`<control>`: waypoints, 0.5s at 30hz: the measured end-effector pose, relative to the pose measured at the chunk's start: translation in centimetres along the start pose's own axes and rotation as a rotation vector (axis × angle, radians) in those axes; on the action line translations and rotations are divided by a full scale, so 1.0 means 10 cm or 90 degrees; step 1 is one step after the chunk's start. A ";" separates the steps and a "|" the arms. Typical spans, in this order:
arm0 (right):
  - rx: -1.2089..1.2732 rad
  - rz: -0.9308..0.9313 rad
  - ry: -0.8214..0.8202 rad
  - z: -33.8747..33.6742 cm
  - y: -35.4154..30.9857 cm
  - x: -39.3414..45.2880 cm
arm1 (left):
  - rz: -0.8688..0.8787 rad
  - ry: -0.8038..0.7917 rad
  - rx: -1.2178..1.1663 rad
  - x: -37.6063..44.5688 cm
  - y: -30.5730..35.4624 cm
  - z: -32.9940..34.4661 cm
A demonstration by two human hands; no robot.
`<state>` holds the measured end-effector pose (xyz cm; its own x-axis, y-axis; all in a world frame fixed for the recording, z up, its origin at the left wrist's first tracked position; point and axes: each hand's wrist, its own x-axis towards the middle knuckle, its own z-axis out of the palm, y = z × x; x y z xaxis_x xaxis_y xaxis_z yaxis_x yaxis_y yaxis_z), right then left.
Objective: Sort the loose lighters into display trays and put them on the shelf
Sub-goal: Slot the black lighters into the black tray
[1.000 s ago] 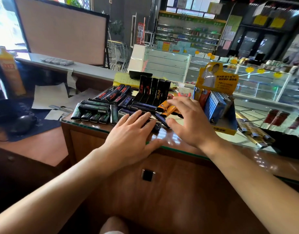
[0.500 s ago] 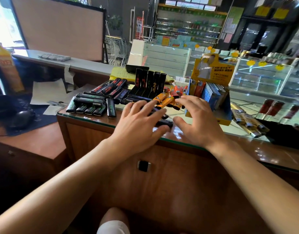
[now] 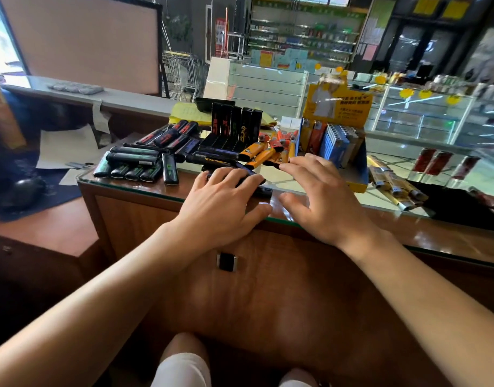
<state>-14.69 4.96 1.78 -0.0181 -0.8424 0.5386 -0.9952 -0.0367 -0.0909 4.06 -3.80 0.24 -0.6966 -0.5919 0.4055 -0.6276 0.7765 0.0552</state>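
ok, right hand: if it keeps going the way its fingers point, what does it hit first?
Most likely the orange lighters. The right hand hovers spread over the glass counter, fingers aimed forward-left, with tips almost at the black end of one orange lighter. Depth is uncertain from one view.

We see a glass counter top (image 3: 310, 174), glossy and reflective, on a wooden counter front (image 3: 268, 289) with smooth, semi-gloss varnish. The black lighters (image 3: 134, 159) look like shiny plastic with printed graphics; the orange lighters (image 3: 257, 152) are glossy plastic too. The yellow display tray (image 3: 338, 107) is printed cardboard, matt. Paper sheets (image 3: 64, 146) are matt white. The lock plate (image 3: 227, 262) looks like bright metal.
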 end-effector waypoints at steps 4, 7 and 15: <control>-0.015 -0.005 -0.010 -0.02 0.01 -0.08 | 0.037 0.043 0.021 -0.10 -0.02 0.03; -0.028 -0.010 -0.009 -0.03 0.02 -0.13 | 0.074 0.063 0.029 -0.17 -0.07 0.07; -0.031 -0.012 -0.023 -0.04 -0.01 -0.16 | 0.119 0.110 -0.021 -0.23 -0.13 0.07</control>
<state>-14.61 6.51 1.28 0.0031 -0.8608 0.5090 -0.9988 -0.0271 -0.0398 6.20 -3.56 -1.39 -0.7275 -0.3943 0.5615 -0.4803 0.8771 -0.0064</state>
